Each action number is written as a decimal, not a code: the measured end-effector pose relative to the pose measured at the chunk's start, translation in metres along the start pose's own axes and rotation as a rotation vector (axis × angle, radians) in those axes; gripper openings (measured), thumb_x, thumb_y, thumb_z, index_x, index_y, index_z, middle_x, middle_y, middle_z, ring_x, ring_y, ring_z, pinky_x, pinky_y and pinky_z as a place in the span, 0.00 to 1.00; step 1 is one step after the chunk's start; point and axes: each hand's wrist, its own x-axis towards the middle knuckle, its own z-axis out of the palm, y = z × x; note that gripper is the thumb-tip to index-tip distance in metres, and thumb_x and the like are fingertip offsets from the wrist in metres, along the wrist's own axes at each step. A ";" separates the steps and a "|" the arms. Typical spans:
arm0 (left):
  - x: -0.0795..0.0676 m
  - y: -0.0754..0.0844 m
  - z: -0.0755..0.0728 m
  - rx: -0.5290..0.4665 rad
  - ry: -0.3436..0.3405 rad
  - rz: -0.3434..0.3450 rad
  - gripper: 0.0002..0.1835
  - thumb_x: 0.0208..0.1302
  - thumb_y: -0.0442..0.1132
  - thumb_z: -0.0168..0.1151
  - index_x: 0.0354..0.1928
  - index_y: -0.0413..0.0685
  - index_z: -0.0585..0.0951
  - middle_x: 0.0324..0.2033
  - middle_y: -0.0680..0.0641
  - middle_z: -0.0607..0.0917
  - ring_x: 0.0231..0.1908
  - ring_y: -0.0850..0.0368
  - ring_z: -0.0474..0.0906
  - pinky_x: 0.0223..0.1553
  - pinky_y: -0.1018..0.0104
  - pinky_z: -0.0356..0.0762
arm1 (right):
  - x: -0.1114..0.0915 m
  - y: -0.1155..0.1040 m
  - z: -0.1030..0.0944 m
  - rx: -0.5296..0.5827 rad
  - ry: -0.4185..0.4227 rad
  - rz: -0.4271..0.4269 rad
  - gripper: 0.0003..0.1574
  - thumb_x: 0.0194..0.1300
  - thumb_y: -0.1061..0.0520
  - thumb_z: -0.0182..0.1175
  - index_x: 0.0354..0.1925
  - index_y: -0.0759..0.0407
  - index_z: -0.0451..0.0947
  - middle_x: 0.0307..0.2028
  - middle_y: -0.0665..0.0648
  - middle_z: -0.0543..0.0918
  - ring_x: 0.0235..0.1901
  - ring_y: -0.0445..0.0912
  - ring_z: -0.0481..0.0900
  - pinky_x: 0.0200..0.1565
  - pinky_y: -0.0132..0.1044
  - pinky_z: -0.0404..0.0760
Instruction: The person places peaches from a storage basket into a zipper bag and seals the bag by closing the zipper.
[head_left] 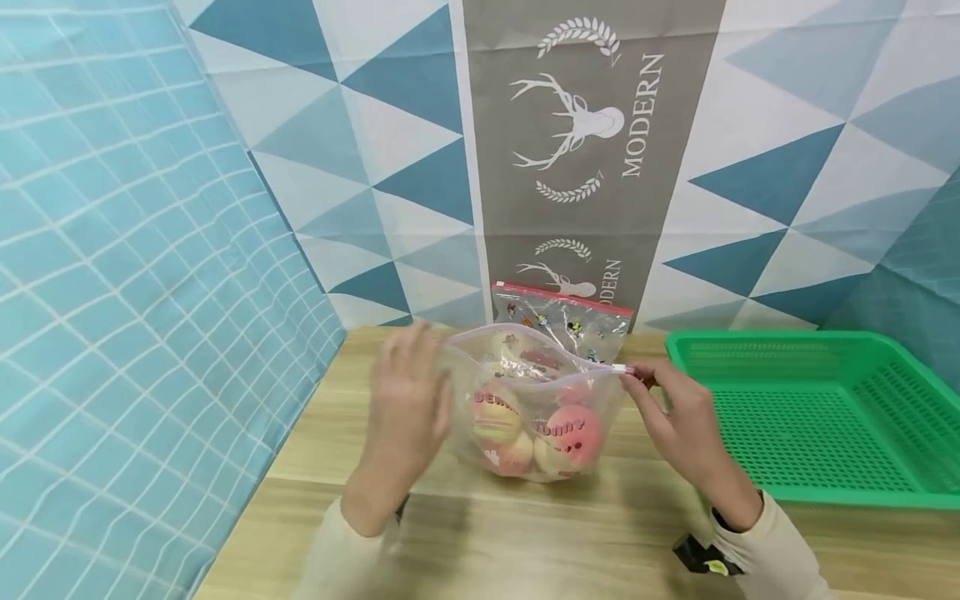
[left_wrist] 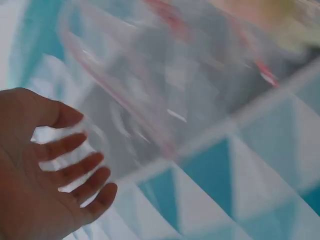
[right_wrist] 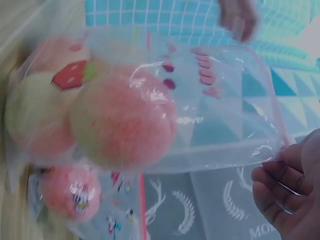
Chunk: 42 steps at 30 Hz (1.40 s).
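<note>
A clear zip bag (head_left: 536, 400) with a pale purple closure stands in the middle of the table, its mouth gaping. Several peaches (head_left: 576, 435) fill its lower part; the right wrist view shows one large pink-and-yellow peach (right_wrist: 125, 120) up close. My right hand (head_left: 678, 417) pinches the bag's right top corner between thumb and fingers, by the white end of the closure. My left hand (head_left: 408, 396), blurred, is beside the bag's left top edge. In the left wrist view this hand (left_wrist: 60, 165) has its fingers spread and holds nothing.
Behind it, against the patterned backdrop, leans another clear bag (head_left: 562, 304) with a red closure and cartoon prints, a peach (right_wrist: 72, 192) inside. A green plastic basket (head_left: 825, 492) stands at the right. Blue checked cloth (head_left: 135, 333) hangs along the left side.
</note>
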 end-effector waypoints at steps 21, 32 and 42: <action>0.059 0.074 0.049 0.105 -0.290 0.513 0.04 0.65 0.42 0.64 0.34 0.57 0.86 0.34 0.56 0.88 0.41 0.55 0.79 0.50 0.59 0.71 | 0.001 -0.013 -0.010 -0.038 -0.105 -0.056 0.13 0.54 0.71 0.67 0.37 0.58 0.82 0.31 0.50 0.84 0.28 0.41 0.79 0.31 0.28 0.75; 0.047 0.029 0.019 -0.037 -0.252 0.335 0.02 0.60 0.37 0.69 0.35 0.49 0.88 0.34 0.52 0.89 0.43 0.53 0.83 0.48 0.56 0.73 | -0.007 -0.008 -0.027 -0.120 -0.135 0.045 0.08 0.58 0.68 0.66 0.37 0.60 0.81 0.31 0.52 0.83 0.29 0.40 0.77 0.29 0.24 0.73; 0.036 -0.049 0.008 -0.029 -0.250 0.081 0.04 0.62 0.37 0.68 0.36 0.45 0.89 0.37 0.47 0.89 0.44 0.47 0.83 0.44 0.49 0.69 | 0.001 0.028 -0.022 -0.219 -0.143 0.105 0.07 0.61 0.68 0.65 0.37 0.59 0.79 0.28 0.50 0.82 0.26 0.42 0.79 0.29 0.32 0.78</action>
